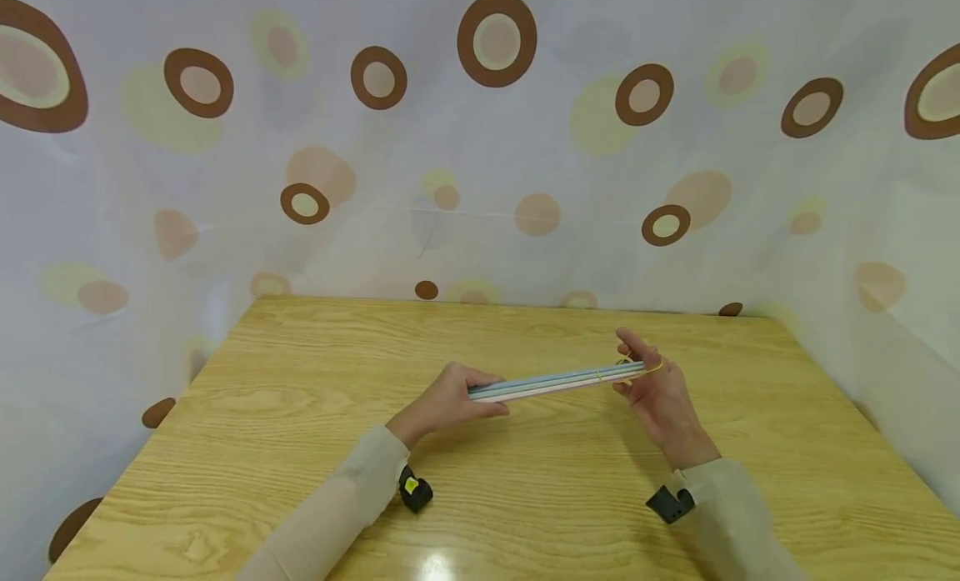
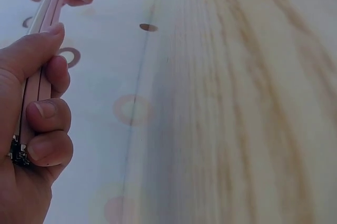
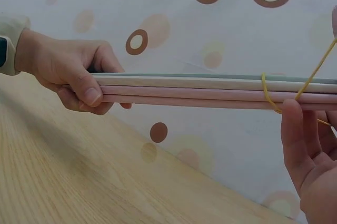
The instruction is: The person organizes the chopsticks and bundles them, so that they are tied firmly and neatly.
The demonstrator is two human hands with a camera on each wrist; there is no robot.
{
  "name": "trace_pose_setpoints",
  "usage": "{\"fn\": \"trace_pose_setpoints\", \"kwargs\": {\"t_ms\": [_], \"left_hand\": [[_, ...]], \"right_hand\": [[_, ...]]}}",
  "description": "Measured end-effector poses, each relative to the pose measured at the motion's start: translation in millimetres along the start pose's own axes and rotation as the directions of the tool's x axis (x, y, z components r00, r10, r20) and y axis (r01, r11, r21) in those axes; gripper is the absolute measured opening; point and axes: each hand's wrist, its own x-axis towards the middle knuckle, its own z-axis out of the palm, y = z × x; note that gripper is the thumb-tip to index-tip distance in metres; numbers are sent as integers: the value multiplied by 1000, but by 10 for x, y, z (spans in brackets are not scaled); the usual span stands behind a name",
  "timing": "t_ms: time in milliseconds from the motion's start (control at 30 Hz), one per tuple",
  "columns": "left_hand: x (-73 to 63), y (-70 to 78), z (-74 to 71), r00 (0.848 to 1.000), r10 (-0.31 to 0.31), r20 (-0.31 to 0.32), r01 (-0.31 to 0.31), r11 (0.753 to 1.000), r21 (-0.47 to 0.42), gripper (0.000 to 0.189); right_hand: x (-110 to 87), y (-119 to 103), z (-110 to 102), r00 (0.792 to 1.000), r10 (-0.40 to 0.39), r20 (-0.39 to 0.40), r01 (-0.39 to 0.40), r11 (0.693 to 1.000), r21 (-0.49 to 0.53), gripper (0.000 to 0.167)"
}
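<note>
A bundle of pastel chopsticks (image 1: 551, 384) in blue, green, cream and pink is held in the air above the table, tilted slightly up to the right. Its left end lies in my left hand (image 1: 448, 402), gripped between thumb and curled fingers. In the left wrist view a dark patterned end (image 2: 19, 151) shows by the palm. A yellow rubber band (image 3: 266, 91) loops round the chopsticks near their right end. My right hand (image 1: 663, 402) has the band hooked on its fingers and stretched away from the bundle; one fingertip (image 3: 291, 109) touches the lowest pink chopstick.
The wooden table (image 1: 300, 356) spreads under both hands. A white cloth (image 1: 480, 147) with brown rings and pale spots hangs behind it and at both sides. Each sleeve (image 1: 337, 506) has a small dark device (image 1: 416, 491) at the wrist.
</note>
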Motion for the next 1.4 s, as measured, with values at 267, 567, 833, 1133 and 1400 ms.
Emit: {"fn": "trace_pose_setpoints", "kwargs": {"t_ms": [267, 567, 833, 1133, 1400], "left_hand": [[-3, -3, 9, 1000, -16, 19, 15, 999, 33, 36], [-31, 25, -165, 1000, 1, -30, 1, 996, 85, 36], [-112, 37, -292, 997, 12, -73, -3, 993, 117, 41], [-103, 69, -300, 998, 42, -52, -33, 987, 160, 38], [-117, 57, -321, 994, 83, -64, -74, 989, 129, 39]], "right_hand": [[-41, 39, -7, 1000, 15, 26, -10, 983, -184, 34], [146, 9, 50, 995, 84, 55, -72, 977, -203, 37], [270, 18, 137, 983, 145, 114, -120, 972, -204, 47], [250, -5, 104, 969, 242, 59, -191, 874, -447, 43], [270, -46, 29, 895, 368, 251, -199, 834, -514, 51]]}}
